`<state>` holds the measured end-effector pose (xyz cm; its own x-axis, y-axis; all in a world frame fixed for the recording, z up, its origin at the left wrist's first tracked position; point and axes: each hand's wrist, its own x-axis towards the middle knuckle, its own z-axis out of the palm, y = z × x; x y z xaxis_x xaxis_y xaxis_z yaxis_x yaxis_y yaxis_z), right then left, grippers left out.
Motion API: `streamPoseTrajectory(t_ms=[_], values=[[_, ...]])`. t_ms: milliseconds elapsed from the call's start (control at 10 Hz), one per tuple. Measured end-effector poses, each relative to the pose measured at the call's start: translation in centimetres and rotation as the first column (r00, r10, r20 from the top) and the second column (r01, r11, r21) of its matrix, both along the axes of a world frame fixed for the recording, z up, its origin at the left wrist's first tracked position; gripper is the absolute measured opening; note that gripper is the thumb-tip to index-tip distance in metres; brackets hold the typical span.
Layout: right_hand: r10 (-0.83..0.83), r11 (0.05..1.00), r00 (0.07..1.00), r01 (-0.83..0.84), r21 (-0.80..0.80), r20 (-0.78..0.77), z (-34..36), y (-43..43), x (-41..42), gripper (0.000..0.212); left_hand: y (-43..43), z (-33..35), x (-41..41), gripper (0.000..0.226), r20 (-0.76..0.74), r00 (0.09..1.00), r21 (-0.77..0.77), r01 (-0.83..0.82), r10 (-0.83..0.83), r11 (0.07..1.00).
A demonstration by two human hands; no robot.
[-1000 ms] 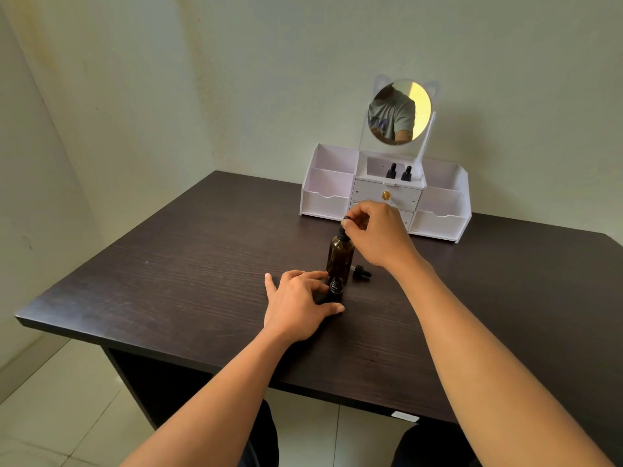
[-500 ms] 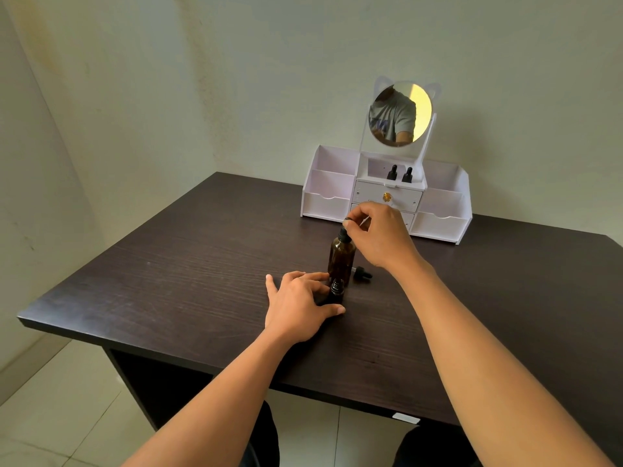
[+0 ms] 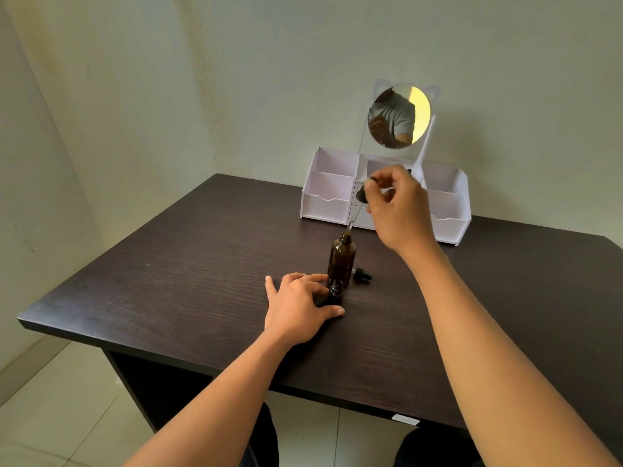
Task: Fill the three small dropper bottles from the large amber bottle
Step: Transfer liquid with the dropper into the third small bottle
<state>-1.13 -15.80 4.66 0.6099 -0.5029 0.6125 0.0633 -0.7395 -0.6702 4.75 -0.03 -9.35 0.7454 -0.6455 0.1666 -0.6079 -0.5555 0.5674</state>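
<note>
The large amber bottle [image 3: 342, 259] stands uncapped in the middle of the dark table [image 3: 188, 271]. My right hand [image 3: 396, 210] pinches the black bulb of its dropper [image 3: 361, 196], lifted so the glass tip hangs just over the bottle's mouth. In front of the amber bottle stands a small dark dropper bottle [image 3: 336, 293], open at the top; my left hand [image 3: 298, 306] lies on the table with fingers and thumb around its base. A small black dropper cap [image 3: 361, 275] lies on the table right of the amber bottle. One more small dropper top [image 3: 409, 171] peeks out behind my right hand.
A white organiser [image 3: 328, 197] with compartments, drawers and a round cat-ear mirror [image 3: 399, 116] stands at the back of the table against the wall. The table's front edge runs close under my forearms.
My right hand has risen from the amber bottle's top, drawing the dropper out until its tip is at the mouth. My left hand has stayed by the small bottle.
</note>
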Motion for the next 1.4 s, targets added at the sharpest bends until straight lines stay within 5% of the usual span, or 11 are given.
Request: streamPoseTrajectory(t_ms=[200,400,600,1400], values=[[-0.025,0.976,0.966,-0.032,0.216,0.256,1.7,-0.2,-2.3,0.009,0.1,0.1,-0.1,0.042,-0.012,1.000,-0.018,-0.002,0.002,1.000],[-0.025,0.838,0.964,-0.124,0.531,0.265,-1.0,0.0,-3.5,0.016,0.1,0.2,-0.2,0.041,-0.014,1.000,-0.015,0.000,0.000,1.000],[-0.048,0.732,0.979,-0.099,0.674,0.196,-4.7,0.5,-3.8,0.011,0.1,0.2,-0.2,0.041,-0.006,1.000,-0.003,0.001,-0.001,1.000],[0.002,0.874,0.995,-0.051,0.483,0.103,-6.2,0.0,-3.3,0.001,0.0,0.1,-0.1,0.042,-0.002,1.000,0.011,-0.001,0.001,1.000]])
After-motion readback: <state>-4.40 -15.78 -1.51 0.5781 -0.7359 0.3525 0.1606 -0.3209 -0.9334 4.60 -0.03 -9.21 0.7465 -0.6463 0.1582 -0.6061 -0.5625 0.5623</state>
